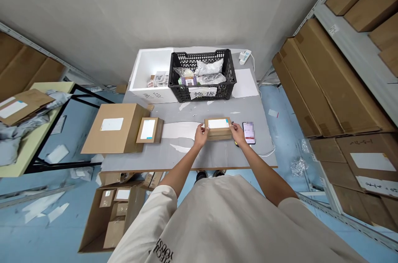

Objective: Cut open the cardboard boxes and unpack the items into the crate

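Observation:
A small cardboard box (219, 132) with a white label (218, 123) on top sits on the grey table, near its front edge. My left hand (201, 136) grips its left end, thumb and fingers closed at the corner. At the opposite end my right hand (238, 134) holds the box the same way. Just right of that hand lies a phone (249, 133) with its screen lit. Further left stand a labelled small box (149, 130) and a larger carton (113, 128).
Behind the box, a black crate (202, 92) holds bagged items beside a white foam box (152, 64). A power strip (245, 56) lies at the back right. An open carton (93, 221) with small boxes stands on the floor at left. Shelves of cartons (329, 80) line the right.

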Available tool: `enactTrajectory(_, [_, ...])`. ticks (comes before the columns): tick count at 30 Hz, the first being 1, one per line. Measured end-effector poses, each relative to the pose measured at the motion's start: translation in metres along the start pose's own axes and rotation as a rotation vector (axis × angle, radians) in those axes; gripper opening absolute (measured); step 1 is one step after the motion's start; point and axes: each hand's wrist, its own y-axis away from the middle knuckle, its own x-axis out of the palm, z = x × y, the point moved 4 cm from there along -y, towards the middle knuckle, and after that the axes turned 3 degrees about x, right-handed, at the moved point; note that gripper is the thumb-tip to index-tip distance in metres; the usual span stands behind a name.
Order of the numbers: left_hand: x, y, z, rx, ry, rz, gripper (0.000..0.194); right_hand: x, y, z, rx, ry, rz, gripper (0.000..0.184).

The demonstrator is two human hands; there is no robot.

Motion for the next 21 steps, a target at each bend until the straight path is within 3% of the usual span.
enactTrajectory(5, [-0.004, 0.009, 0.030, -0.135, -0.139, 0.067, 0.037, 0.003, 0.003, -0.023, 0.071, 0.244, 0.044, 0.044])
enactTrajectory(9, [-0.002, 0.012, 0.047, -0.141, -0.104, 0.069, 0.032, 0.001, 0.001, -0.037, 0.060, 0.261, 0.049, 0.042])
enactTrajectory(21, [0.006, -0.005, 0.047, -0.068, -0.102, 0.045, 0.052, 0.001, -0.007, -0.033, 0.035, 0.228, 0.006, 0.040])
